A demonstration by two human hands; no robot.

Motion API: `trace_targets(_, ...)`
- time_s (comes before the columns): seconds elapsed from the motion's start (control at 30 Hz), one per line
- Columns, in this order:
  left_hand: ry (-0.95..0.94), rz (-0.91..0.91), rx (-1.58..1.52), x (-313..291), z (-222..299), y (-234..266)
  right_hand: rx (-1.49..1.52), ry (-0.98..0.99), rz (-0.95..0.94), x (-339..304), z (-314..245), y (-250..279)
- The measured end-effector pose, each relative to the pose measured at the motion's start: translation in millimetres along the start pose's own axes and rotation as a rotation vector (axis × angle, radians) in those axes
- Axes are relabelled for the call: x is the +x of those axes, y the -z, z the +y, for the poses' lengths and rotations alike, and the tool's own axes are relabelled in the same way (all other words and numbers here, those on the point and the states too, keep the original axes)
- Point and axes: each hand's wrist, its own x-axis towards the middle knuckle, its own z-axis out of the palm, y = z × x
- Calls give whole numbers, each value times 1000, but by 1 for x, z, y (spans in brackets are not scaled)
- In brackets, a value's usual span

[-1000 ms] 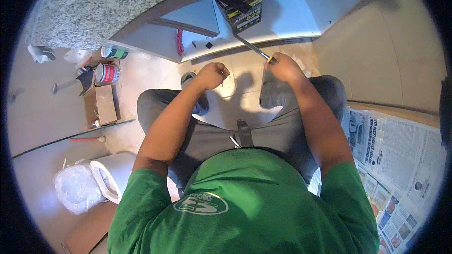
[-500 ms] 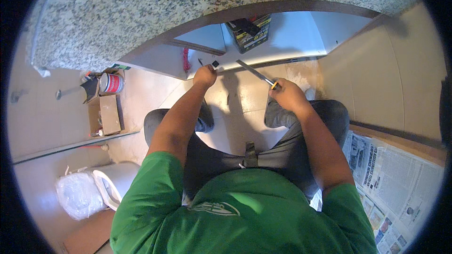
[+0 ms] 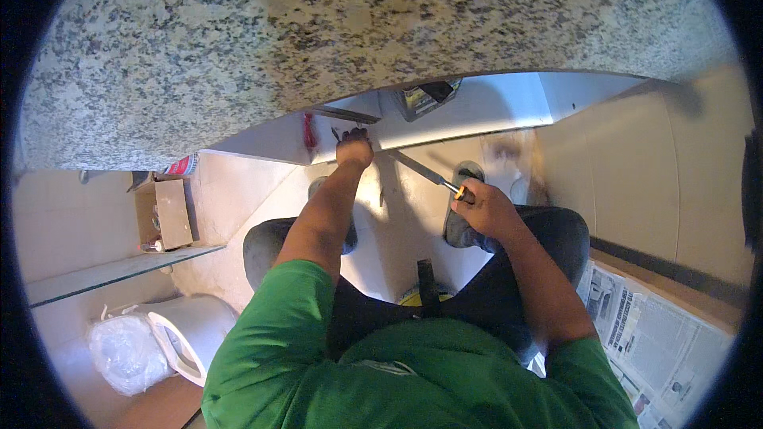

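Note:
My right hand [image 3: 483,205] is closed around the yellow-ended handle of a chisel [image 3: 425,171]. Its long flat blade points up and left, with the tip near the lower front edge of the white cabinet [image 3: 493,115]. My left hand [image 3: 355,151] reaches to that same edge with curled fingers. Shadow covers the fingertips, and a small dark thing there is too unclear to name. Just left of this hand hangs a pinkish-red cord [image 3: 309,131]. Inside the cabinet stands a square tin [image 3: 413,102] with a black object [image 3: 436,90] on top, partly hidden by the counter.
A speckled granite countertop [image 3: 381,24] overhangs my hands. To the left are an open cardboard box [image 3: 173,210], a red-labelled can [image 3: 183,164], a glass shelf [image 3: 127,274] and a white plastic-wrapped fixture [image 3: 187,330]. Newspaper [image 3: 644,334] covers a surface at lower right.
The view has shifted forward, so the countertop hides more of the cabinet and tin. My left hand has moved closer against the cabinet edge. The chisel stays in my right hand.

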Motion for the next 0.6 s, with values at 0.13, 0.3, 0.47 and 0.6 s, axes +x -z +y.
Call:
trace_targets(0.13, 49, -24, -20, 7, 7, 4, -107, -49, 0, 1, -3, 3)
trace_targets(0.3, 19, 5, -30, 21, -1, -14, -76, -25, 30, 4, 1, -1)
trace_targets(0.47, -29, 116, 2, 30, -29, -52, -55, 7, 65, 5, -4, -3)
trace_targets(0.6, 47, -16, -53, 7, 0, -3, -5, 3, 112, 3, -9, 0)
